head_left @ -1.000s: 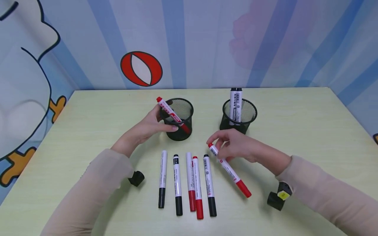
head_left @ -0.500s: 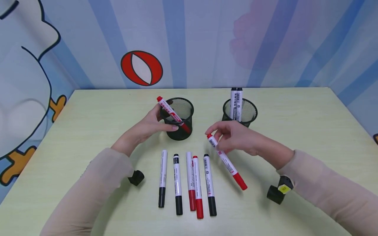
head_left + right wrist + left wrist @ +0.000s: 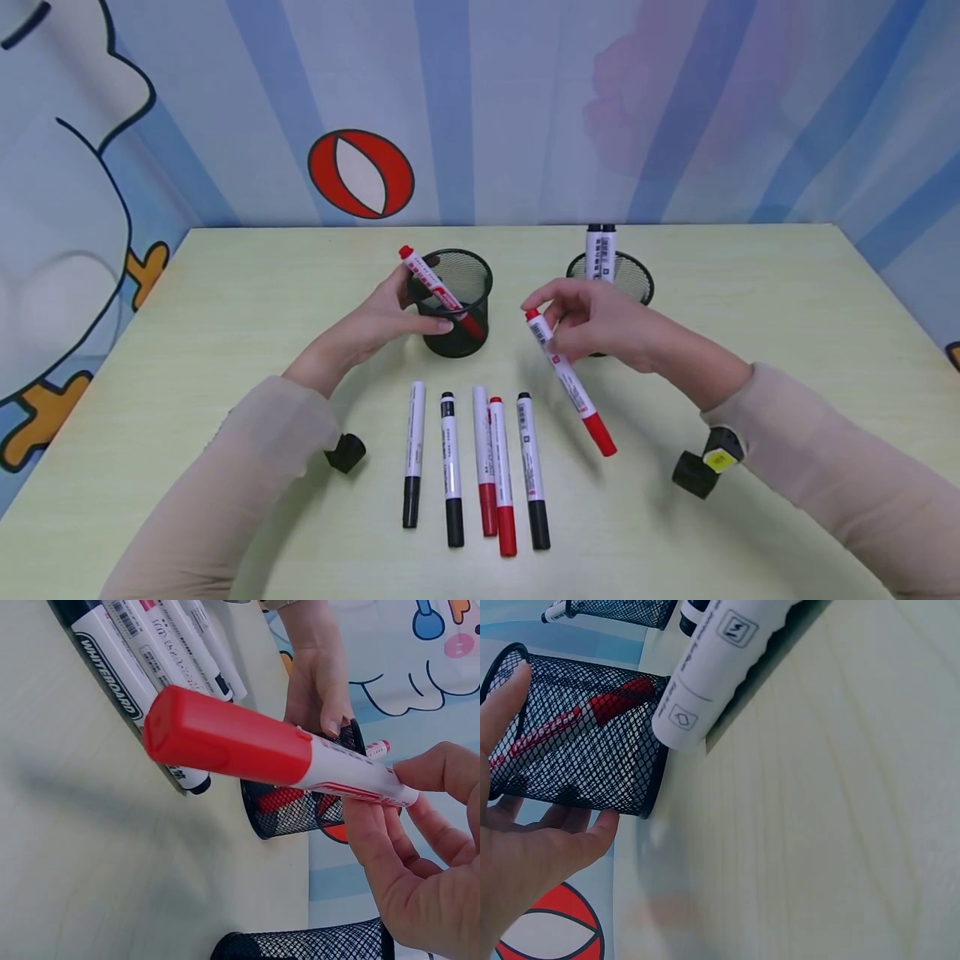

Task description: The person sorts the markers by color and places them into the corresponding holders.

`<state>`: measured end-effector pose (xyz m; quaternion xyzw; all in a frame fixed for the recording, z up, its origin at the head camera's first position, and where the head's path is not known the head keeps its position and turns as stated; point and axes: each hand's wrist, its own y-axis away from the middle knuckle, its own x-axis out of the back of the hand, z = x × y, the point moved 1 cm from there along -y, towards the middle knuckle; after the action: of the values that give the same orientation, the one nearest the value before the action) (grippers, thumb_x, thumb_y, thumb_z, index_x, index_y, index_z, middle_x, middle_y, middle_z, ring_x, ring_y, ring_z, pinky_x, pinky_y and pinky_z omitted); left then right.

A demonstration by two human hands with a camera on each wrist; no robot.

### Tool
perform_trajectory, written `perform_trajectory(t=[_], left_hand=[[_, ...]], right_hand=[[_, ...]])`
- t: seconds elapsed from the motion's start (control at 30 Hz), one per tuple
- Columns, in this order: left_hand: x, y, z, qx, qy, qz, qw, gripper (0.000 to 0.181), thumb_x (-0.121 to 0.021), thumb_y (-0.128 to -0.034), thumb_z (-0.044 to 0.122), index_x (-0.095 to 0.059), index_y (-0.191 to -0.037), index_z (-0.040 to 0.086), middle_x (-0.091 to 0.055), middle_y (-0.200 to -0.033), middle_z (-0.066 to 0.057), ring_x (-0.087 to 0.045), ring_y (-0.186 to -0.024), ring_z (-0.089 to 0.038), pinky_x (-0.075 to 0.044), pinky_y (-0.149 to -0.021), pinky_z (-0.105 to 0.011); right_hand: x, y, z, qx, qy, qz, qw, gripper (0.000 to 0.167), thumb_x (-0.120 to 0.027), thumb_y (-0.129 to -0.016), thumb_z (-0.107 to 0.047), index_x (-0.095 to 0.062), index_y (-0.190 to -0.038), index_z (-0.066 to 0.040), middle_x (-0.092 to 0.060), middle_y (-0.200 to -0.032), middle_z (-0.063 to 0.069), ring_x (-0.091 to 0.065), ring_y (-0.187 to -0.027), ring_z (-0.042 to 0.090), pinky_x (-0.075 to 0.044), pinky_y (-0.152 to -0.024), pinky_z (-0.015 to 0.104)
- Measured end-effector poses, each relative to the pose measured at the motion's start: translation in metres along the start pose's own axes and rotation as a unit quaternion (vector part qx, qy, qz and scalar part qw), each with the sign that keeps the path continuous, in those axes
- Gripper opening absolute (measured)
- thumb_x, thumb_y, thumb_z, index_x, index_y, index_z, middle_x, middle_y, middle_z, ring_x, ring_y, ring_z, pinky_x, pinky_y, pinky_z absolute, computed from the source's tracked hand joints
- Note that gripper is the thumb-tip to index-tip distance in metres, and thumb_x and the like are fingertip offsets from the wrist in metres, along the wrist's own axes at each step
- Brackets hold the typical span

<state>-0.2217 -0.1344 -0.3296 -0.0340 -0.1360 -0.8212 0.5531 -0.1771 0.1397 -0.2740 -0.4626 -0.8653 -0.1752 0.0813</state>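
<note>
On the pale table [image 3: 750,317], the left mesh cup [image 3: 474,279] is gripped by the left hand [image 3: 390,312], with the thumb laid along the near side and the fingers wrapped behind the wall. A red marker [image 3: 431,279] is held inside that cup, leaning with its upper end over the left rim and its red cap seen low through the mesh. A second red-capped marker [image 3: 570,379] is pinched by the right hand [image 3: 600,321] between thumb and fingers near its far end; it is held above the table at a slant, its cap pointed toward the near right. The right mesh cup [image 3: 636,279] is partly hidden behind that hand, and two white-bodied markers [image 3: 593,254] are stood upright in it. Nearer, between the two arms, five more markers are laid in a row: from left to right, two black-capped markers [image 3: 451,471], two red-capped ones [image 3: 502,475] placed close together, and one black-capped marker [image 3: 531,471]. The far side is backed by a blue striped backdrop [image 3: 510,108] on which a red and white ball [image 3: 361,173] is printed.
</note>
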Motion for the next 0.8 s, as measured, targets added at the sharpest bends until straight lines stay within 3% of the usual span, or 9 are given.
perform_trajectory(t=[0.8], left_hand=[[0.0001, -0.0007, -0.0008, -0.005, 0.003, -0.014, 0.9999, 0.092, -0.074, -0.0773, 0.009, -0.015, -0.147, 0.019, -0.027, -0.148, -0.008, -0.019, -0.137, -0.028, -0.017, -0.109, -0.054]], right_hand=[[0.0086, -0.0103, -0.0097, 0.008, -0.022, 0.038, 0.999, 0.043, -0.055, -0.082, 0.004, -0.052, -0.124, -0.005, -0.051, -0.101, 0.014, -0.059, -0.082, 0.024, -0.054, -0.074, 0.034]])
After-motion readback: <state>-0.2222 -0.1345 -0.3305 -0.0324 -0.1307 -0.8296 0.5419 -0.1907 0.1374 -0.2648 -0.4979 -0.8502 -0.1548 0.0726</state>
